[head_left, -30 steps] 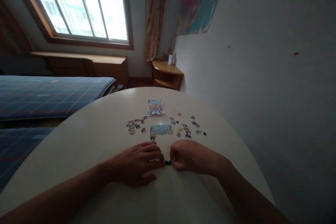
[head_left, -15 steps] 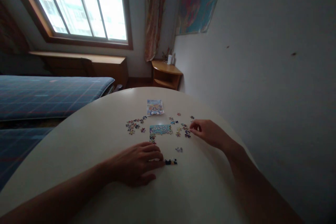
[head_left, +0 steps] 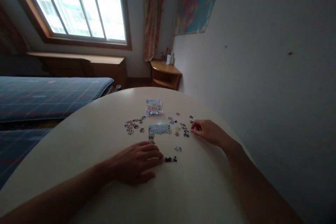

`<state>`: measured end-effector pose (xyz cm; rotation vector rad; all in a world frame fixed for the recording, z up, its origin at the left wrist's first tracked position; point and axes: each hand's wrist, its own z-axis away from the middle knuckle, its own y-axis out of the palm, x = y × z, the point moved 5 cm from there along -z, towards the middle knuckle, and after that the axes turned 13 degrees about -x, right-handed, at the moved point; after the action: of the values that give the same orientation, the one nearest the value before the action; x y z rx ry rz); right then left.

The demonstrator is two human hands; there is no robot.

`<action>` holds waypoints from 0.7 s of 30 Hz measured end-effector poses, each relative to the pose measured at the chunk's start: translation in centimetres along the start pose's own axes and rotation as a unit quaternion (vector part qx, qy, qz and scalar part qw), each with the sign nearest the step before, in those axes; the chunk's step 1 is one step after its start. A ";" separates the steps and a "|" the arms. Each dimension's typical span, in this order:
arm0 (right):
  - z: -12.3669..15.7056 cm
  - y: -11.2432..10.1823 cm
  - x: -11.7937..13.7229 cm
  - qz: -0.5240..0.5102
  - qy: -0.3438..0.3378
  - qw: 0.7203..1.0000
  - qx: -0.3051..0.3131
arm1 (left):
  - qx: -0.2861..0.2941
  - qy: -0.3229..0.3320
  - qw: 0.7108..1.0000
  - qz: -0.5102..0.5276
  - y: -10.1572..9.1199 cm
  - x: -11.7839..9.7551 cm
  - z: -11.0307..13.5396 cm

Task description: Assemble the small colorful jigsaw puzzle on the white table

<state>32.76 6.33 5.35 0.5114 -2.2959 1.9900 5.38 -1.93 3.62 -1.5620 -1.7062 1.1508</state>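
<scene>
My left hand (head_left: 140, 162) lies on the table with its fingers stretched out. Its fingertips reach the left end of a short dark strip of joined puzzle pieces (head_left: 171, 159). Beyond that hand is a partly assembled puzzle (head_left: 159, 129), teal along the top, with a short column going down at its left. My right hand (head_left: 206, 131) is at the right, thumb and fingertips drawn together beside a group of loose puzzle pieces (head_left: 186, 133); whatever they hold, if anything, is too small to make out. A pale puzzle piece (head_left: 178, 149) rests between the strip and the assembled part.
Another cluster of loose pieces (head_left: 131, 126) lies left of the assembled part. Behind it sits a printed picture sheet (head_left: 154, 107). The round white table (head_left: 105, 112) stands close to the wall (head_left: 262, 94) on the right, with a plaid mattress (head_left: 52, 94) to the left.
My right hand has shifted slightly away from the loose pieces at the right. The left hand stays by the dark strip, which is now turned slightly. The whole view has drifted a little.
</scene>
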 end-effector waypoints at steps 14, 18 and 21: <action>-0.4 0.1 -0.9 0.024 0.019 0.999 -0.027 | -0.012 0.008 1.000 -0.002 -0.2 0.0 -0.1; -0.6 0.3 -1.3 0.033 0.020 0.997 -0.062 | -0.016 0.010 1.000 0.004 -0.3 0.0 -0.1; -0.7 0.4 -1.4 0.038 0.019 0.996 -0.075 | -0.020 0.011 1.000 0.007 -0.2 0.0 -0.1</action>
<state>33.82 7.39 4.72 0.3765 -2.4501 1.8215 5.31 -1.91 3.84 -1.6076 -1.7167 1.1097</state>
